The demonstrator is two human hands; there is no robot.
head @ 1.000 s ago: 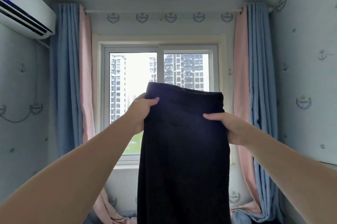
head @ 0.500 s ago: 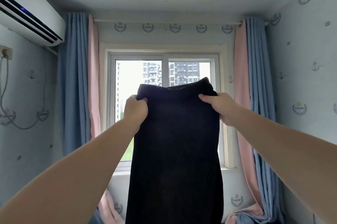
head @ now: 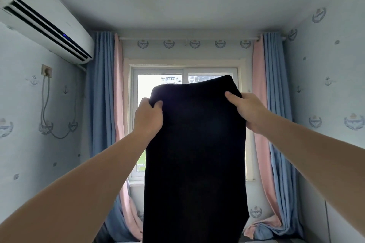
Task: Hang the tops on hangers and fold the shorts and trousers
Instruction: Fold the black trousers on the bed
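A pair of black trousers [head: 194,153] hangs straight down in front of me, held up at arm's length before the window. My left hand [head: 148,117] grips the left corner of the waistband with its fingers curled over the cloth. My right hand [head: 247,111] grips the right corner, thumb on the near side. The right corner sits a little higher than the left. The trouser legs run out of view at the bottom edge.
Behind the trousers is a window [head: 160,124] with blue and pink curtains [head: 104,114] on both sides, bunched at the floor. A white air conditioner [head: 41,19] is mounted high on the left wall. A white cabinet edge [head: 325,221] shows at the lower right.
My view has tilted upward, showing more ceiling. Both hands have kept their hold on the waistband and the trousers still hang between them, the right corner now slightly raised.
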